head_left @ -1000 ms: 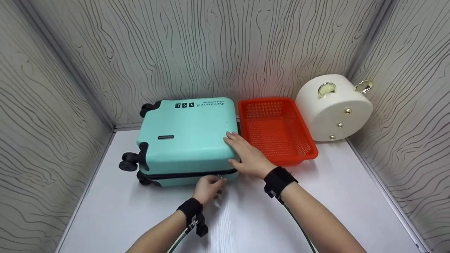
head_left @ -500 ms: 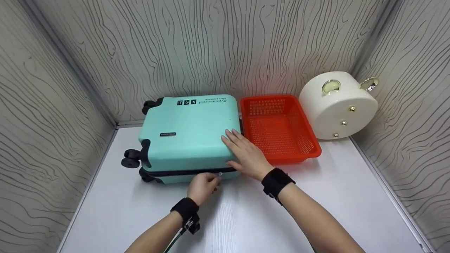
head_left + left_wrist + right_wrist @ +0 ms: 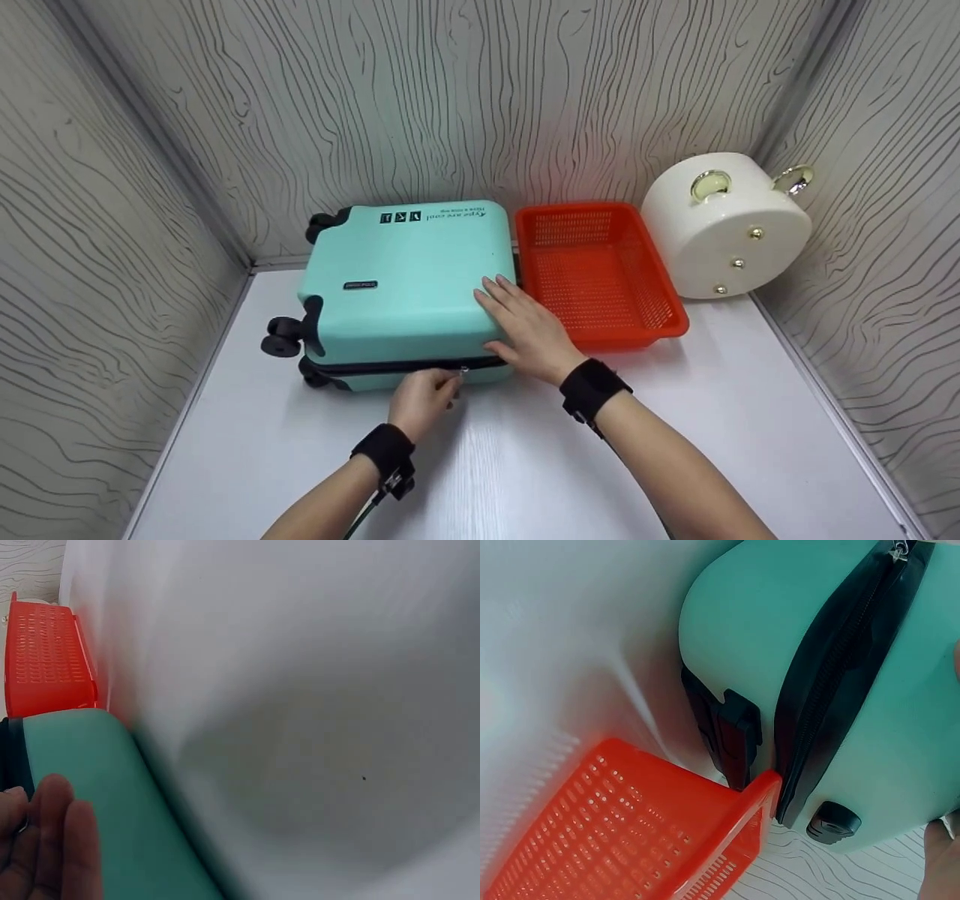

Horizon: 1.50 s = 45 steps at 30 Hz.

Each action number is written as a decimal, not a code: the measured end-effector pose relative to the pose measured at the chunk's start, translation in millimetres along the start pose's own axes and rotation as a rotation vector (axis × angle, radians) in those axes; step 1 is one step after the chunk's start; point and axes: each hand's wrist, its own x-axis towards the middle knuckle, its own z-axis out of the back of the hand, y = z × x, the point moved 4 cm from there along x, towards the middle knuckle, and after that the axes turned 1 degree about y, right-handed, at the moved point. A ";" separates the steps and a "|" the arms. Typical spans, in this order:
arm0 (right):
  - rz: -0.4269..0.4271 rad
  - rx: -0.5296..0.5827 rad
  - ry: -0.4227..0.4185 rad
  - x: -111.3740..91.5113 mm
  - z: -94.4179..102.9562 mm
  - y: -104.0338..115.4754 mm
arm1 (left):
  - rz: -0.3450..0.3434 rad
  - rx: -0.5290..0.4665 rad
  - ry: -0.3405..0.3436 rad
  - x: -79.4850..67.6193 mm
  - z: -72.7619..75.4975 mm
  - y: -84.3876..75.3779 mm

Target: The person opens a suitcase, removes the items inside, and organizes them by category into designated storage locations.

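Note:
A mint-green hard-shell suitcase (image 3: 409,259) lies flat on the white table, its black zipper band (image 3: 390,367) running along the near side. My left hand (image 3: 421,401) pinches the small silver zipper pull (image 3: 463,370) on that side. The zipper slider (image 3: 898,553) shows at the top of the right wrist view. In the left wrist view, the fingers (image 3: 52,840) are raised beside the green shell. My right hand (image 3: 531,330) rests on the suitcase's near right corner, its fingers straight over the top and its thumb down the side.
Right beside the suitcase stands a red perforated plastic basket (image 3: 670,319). Behind it to the right is a white round case (image 3: 720,225) with gold-coloured handles and studs. Black wheels (image 3: 283,336) stick out at the suitcase's left end. Wood-grain patterned walls enclose the table on three sides.
My left hand has slid left along the zipper band, with the zipper pull moving left too. The right hand has stayed on the suitcase corner. The head view has shifted slightly.

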 end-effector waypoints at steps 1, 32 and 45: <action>-0.003 0.004 0.001 0.0 0.0 0.1 | -0.001 0.003 -0.003 -0.2 0.9 1.1; -0.033 0.045 0.030 -0.4 -0.9 -0.7 | 0.033 0.121 -0.117 -18.1 44.2 35.7; -0.021 0.087 0.001 -1.5 -0.4 -0.1 | 0.081 0.162 -0.213 -29.6 68.2 55.0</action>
